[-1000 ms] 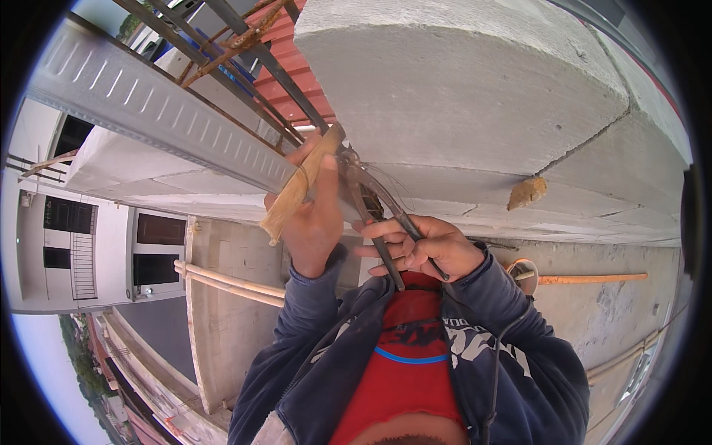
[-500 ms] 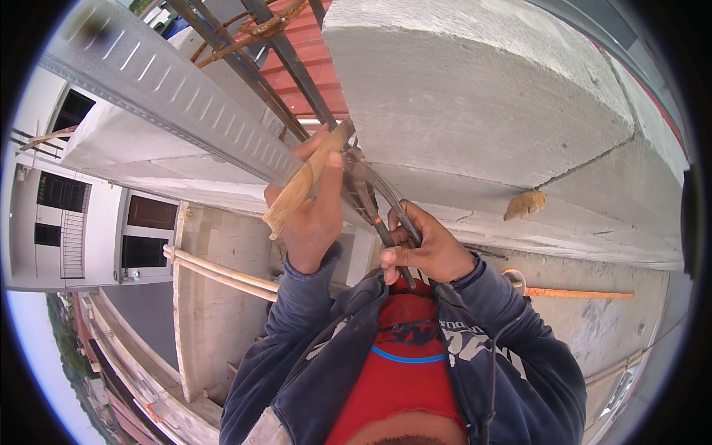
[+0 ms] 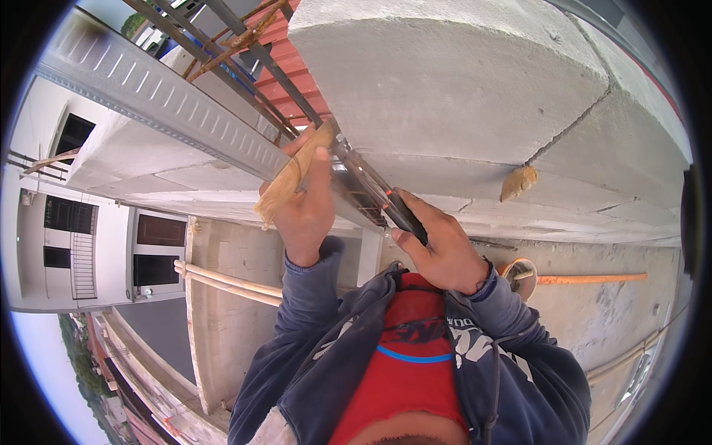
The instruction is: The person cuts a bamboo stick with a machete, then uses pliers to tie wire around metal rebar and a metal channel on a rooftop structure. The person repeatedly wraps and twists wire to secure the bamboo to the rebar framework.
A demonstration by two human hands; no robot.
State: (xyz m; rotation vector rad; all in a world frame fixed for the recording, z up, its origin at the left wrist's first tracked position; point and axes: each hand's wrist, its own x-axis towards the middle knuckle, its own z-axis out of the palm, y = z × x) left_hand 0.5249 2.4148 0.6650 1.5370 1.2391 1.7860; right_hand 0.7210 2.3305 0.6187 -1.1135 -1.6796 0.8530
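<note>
My left hand (image 3: 308,215) is closed around a short, split piece of wood (image 3: 295,175), pressing it beside the perforated galvanized metal channel (image 3: 193,107). In my right hand (image 3: 445,256) is a pair of pincers (image 3: 371,182), gripped by dark handles with an orange mark. The handles lie close together. The jaws of the pincers reach the upper end of the wood, next to the steel bars (image 3: 285,81); what they bite on is too small to make out.
A pale block wall (image 3: 445,96) fills the far right, with a yellowish lump (image 3: 519,182) sticking out of its joint. Lower down are a bucket (image 3: 519,274), an orange pole (image 3: 593,279) and wooden poles (image 3: 230,285). Rusty tie bars (image 3: 252,37) cross the steel bars.
The spread pincer handles have come together in my right hand, whose grip now wraps over them. My left hand still holds the wood; the view has shifted slightly.
</note>
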